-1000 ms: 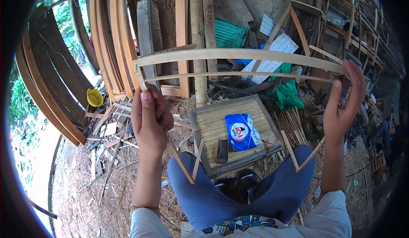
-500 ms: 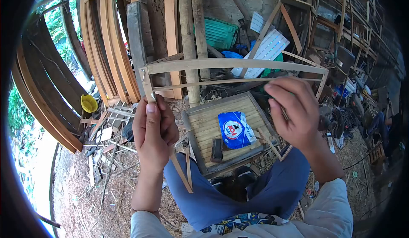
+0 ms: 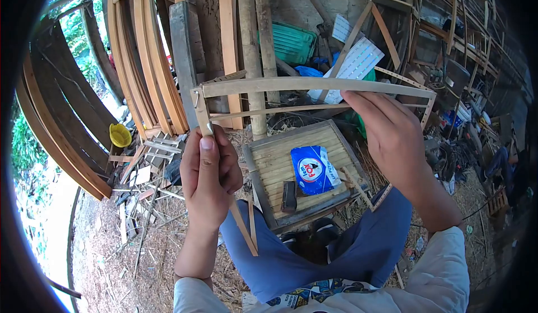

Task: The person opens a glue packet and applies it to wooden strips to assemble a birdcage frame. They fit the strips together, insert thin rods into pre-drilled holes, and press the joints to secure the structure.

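My left hand (image 3: 212, 173) is closed round a thin wooden strip, thumb on top, at the near left corner of a slim wooden frame (image 3: 314, 85). A small bright metal piece (image 3: 209, 127) shows just above my thumb. The frame's long slat runs to the right, with a thinner slat below it and a strip with small holes (image 3: 428, 111) at its far end. My right hand (image 3: 392, 136) has its fingers stretched out, their tips at the lower edge of the long slat. Other thin strips (image 3: 244, 232) hang below my left hand over my leg.
Before my knees stands a low slatted table (image 3: 269, 161), bearing a blue-and-white packet (image 3: 314, 170) and a dark block (image 3: 288, 196). Wooden frames (image 3: 143, 55) lean at the left near a yellow helmet-like thing (image 3: 120, 135). A green crate (image 3: 287, 43) and scrap lie behind; shavings cover the ground.
My right hand has risen slightly and straightened its fingers, coming from below the slat to its edge. My left hand keeps its hold, shifted a little right in view.
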`<state>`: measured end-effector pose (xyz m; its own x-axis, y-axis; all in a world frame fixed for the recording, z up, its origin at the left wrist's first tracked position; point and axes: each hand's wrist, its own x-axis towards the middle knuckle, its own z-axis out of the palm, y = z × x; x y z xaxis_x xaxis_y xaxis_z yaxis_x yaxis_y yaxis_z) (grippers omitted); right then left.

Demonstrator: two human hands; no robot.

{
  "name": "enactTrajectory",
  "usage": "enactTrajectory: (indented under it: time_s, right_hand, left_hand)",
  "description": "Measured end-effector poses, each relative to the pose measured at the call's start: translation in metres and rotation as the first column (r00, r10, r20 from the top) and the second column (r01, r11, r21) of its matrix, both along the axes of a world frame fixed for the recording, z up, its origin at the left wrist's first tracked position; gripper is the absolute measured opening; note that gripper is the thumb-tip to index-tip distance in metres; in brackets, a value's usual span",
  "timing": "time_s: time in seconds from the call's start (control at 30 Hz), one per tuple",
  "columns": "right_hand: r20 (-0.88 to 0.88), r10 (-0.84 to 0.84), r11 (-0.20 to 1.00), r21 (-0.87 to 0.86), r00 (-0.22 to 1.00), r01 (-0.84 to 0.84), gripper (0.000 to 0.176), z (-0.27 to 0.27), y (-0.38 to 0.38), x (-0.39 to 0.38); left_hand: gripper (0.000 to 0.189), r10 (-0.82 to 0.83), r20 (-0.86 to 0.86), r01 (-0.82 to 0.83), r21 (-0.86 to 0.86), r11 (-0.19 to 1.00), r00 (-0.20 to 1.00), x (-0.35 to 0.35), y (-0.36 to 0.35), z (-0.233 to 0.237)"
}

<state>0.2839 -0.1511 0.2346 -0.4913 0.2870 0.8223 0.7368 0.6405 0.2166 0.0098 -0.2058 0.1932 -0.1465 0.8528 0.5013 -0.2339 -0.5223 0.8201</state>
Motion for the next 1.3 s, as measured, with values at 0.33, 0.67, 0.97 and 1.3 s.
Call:
enactTrajectory:
  time_s: [0.33, 0.67, 0.97, 1.3]
  right_hand:
    - [0.037, -0.014, 0.994, -0.104, 0.999, 0.018, 0.030, 0.012, -0.006, 0.005]
    - [-0.030, 0.030, 0.997, -0.065, 0.999, -0.032, 0.023, 0.008, -0.005, 0.008]
    - [0.029, 0.019, 1.000, 0.009, 0.999, -0.020, 0.030, 0.008, -0.001, 0.007]
    - [-0.075, 0.197, 0.980, 0.049, 0.977, -0.194, 0.034, -0.001, 0.001, 0.016]
  left_hand:
    - [0.028, 0.003, -0.008, -0.002, 0.006, 1.000, 1.000, 0.004, 0.000, 0.000]
    - [0.028, 0.025, -0.032, -0.025, 0.001, 1.000, 0.999, 0.006, -0.007, 0.003]
    - [0.027, 0.025, -0.005, -0.025, 0.000, 1.000, 1.000, 0.005, -0.006, 0.003]
    - [0.027, 0.046, 0.000, -0.046, 0.008, 0.999, 0.999, 0.001, 0.001, -0.003]
